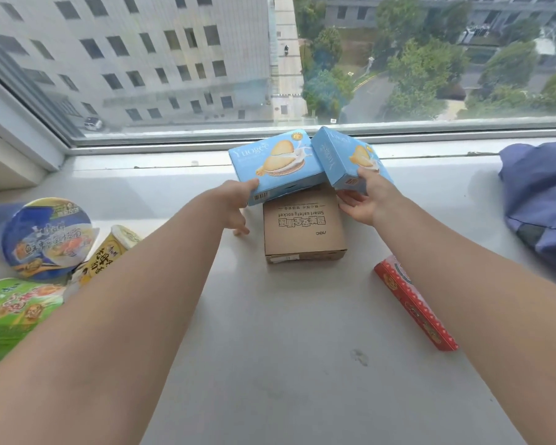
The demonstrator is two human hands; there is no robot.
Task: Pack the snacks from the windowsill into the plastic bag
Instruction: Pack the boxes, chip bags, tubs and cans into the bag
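Upper-floor room: wide white windowsill (270, 332) w/ noodle cup (47, 239), window (20, 101) looking down on bldgs (126, 59) & trees (430, 65).

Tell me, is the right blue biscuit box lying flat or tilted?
Tilted: the right blue biscuit box slants, near end pinched by the right hand, overlapping the left blue biscuit box.

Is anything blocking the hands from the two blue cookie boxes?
Nothing visible. The left hand grips the left light blue cardboard biscuit box; the right hand grips the right light blue cardboard biscuit box.
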